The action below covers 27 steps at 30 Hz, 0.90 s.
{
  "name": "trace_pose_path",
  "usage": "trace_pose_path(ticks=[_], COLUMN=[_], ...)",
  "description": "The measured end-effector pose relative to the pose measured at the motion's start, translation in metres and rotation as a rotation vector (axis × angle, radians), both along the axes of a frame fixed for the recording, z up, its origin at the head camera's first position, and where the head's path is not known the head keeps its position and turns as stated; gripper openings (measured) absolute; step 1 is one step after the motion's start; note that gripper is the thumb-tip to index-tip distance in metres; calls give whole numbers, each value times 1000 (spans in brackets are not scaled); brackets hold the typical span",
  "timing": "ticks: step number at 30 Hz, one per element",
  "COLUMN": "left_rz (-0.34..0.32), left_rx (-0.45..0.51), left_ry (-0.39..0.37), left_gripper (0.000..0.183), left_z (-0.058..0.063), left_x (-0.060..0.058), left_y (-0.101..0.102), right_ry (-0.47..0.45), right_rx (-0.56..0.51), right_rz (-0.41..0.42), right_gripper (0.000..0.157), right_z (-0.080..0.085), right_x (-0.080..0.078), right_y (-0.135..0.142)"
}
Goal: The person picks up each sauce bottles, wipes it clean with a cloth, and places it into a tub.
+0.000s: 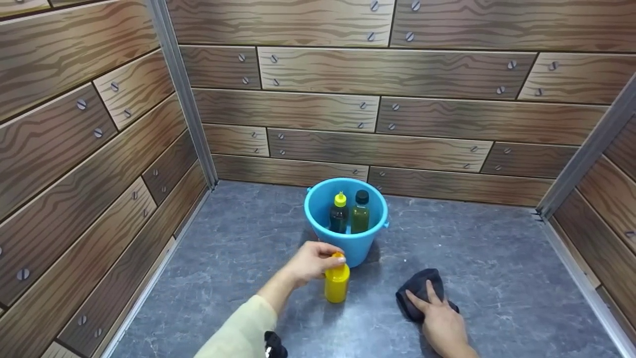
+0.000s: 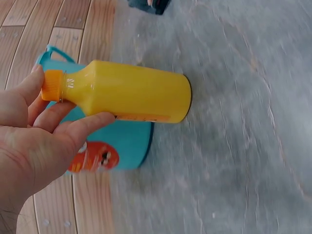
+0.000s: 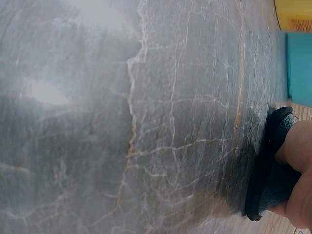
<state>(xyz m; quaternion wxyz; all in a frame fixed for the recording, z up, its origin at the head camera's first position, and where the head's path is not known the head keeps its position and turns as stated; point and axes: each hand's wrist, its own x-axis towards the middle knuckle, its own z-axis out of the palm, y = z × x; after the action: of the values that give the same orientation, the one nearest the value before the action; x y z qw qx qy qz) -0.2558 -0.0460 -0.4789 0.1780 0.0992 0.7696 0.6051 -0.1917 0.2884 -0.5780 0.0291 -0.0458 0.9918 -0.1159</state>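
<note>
By its orange cap, my left hand [image 1: 310, 261] pinches a yellow bottle [image 1: 337, 284], which stands upright in front of a blue bucket [image 1: 350, 243]. The left wrist view shows the thumb and fingertips at the cap [image 2: 52, 85], with another finger lying along the bottle's side. To the right, my right hand [image 1: 443, 322] rests on a bunched dark cloth [image 1: 416, 288] on the floor, two fingers spread straight over it. In the right wrist view the same cloth [image 3: 278, 183] lies under the fingers.
Inside the bucket stand a dark bottle with a yellow cap [image 1: 339, 216] and a green bottle with a black cap [image 1: 360, 216]. The grey marbled floor [image 1: 248, 223] meets wood-patterned walls [image 1: 318, 109] at the back and both sides.
</note>
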Motion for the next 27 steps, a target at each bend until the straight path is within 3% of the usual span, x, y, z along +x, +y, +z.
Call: trace_pose_path(ticks=[9,16,21,27], left_rz=[33,38,24,18], left_rx=[-16,-40,-53,-70], left_ry=[27,60,61,88], left_gripper=[22,24,23,23], left_z=[0,-3,-3,-2], left_x=[6,8,8,7], left_y=[26,27,26,28], right_ry=[16,50,112,274], right_rx=[-10,-106,-215,-314], right_rz=[8,-4,-8,60], right_gripper=[79,68,73,81], right_z=[2,7,14,25], right_x=[1,9,19,28], right_y=[-2,-13,-31,-55])
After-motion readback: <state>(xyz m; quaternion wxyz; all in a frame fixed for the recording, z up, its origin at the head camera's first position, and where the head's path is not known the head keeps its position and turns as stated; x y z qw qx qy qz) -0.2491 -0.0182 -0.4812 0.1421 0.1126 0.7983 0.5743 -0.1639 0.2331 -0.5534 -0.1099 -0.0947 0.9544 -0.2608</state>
